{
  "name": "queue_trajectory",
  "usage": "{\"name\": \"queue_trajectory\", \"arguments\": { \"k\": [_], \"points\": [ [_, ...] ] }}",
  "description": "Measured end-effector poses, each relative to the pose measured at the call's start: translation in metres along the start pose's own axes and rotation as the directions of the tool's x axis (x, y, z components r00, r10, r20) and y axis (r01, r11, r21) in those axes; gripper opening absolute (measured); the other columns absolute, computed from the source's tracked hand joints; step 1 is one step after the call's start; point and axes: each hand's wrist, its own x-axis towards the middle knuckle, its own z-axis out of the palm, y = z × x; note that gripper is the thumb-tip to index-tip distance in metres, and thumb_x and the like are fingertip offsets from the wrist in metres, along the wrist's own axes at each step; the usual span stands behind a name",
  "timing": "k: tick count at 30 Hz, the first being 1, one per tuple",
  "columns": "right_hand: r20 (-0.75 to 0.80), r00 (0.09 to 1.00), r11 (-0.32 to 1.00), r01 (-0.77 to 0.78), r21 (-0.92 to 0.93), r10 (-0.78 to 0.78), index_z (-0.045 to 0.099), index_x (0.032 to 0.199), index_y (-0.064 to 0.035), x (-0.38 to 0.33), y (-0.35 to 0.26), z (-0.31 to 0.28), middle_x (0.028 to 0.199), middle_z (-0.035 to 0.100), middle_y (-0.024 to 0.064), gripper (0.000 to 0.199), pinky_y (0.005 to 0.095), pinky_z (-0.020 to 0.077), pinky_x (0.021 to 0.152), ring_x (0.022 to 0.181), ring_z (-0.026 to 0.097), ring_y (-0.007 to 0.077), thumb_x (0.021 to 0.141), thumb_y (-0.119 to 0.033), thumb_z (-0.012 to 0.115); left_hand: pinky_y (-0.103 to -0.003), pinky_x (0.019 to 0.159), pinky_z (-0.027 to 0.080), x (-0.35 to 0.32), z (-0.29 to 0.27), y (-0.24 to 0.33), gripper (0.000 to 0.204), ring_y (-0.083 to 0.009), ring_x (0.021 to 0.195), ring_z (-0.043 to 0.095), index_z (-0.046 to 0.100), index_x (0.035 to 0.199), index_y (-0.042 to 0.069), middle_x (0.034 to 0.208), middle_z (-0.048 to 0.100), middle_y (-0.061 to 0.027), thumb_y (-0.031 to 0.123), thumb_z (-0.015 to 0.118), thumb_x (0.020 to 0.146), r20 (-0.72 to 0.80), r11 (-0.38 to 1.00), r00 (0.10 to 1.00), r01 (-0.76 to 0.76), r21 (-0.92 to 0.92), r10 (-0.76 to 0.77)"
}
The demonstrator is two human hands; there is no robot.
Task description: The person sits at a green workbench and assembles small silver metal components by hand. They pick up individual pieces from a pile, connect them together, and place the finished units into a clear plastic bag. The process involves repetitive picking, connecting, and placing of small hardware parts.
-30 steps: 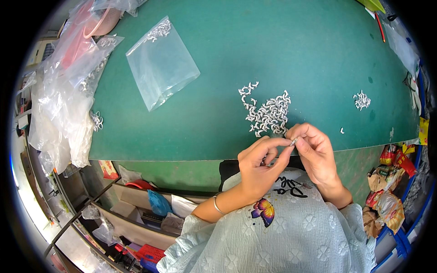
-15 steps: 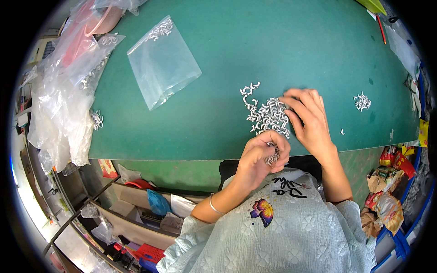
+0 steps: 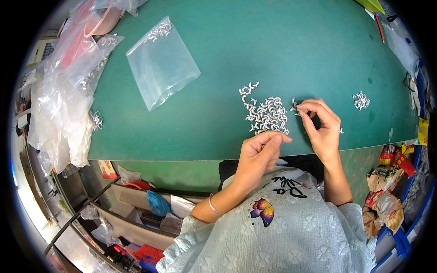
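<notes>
A heap of small silvery curved metal pieces (image 3: 268, 113) lies on the green table near its front edge. My left hand (image 3: 261, 154) is curled closed just in front of the heap. A sliver of metal pieces shows between its fingers; the rest is hidden in the palm. To the right of the heap, my right hand (image 3: 322, 129) has thumb and forefinger drawn together at a few separate curved metal pieces (image 3: 294, 107), which lie at or in the fingertips. A short trail of pieces (image 3: 247, 92) runs off the heap's far left.
A clear plastic bag (image 3: 163, 63) with metal pieces at its far end lies flat to the left. More plastic bags (image 3: 63, 113) and a pink basket (image 3: 104, 22) crowd the left edge. A small pile of pieces (image 3: 361, 100) sits at right. Below are shelves with boxes (image 3: 141, 214).
My right hand has moved right, away from the heap, and a few pieces now lie apart at its fingertips. My left hand has turned, hiding the pieces that showed in it.
</notes>
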Motion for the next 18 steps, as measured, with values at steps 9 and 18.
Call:
{"name": "queue_trajectory", "arguments": {
  "k": [9,18],
  "points": [
    [-0.032,0.992,0.941,0.107,-0.322,-0.124,0.063,0.084,-0.0017,0.001,-0.0015,-0.0018,0.09,0.057,0.0074,0.016,0.0335,0.0413,0.071,0.083,0.052,0.0243,0.069,0.001,0.067,-0.019,0.04,0.014,-0.0005,0.0004,0.0002,0.023,0.0005,0.045,0.021,0.061,0.095,0.001,0.054,0.032,0.0101,0.019,0.048,0.094,-0.008,0.998,1.0,-0.012,0.063,0.012],
    [-0.029,0.987,0.907,0.132,-0.399,-0.157,0.061,0.088,-0.0038,0.0001,-0.0047,-0.0001,0.089,0.056,0.0062,0.02,0.0347,0.0374,0.07,0.081,0.05,0.0248,0.069,-0.007,0.068,-0.02,0.04,0.016,0.0004,0.0026,0.0009,0.026,-0.0025,0.045,0.02,0.054,0.106,-0.001,0.054,0.026,0.0078,0.019,0.041,0.096,0.009,0.999,1.0,0.025,0.036,-0.025]
  ]
}}
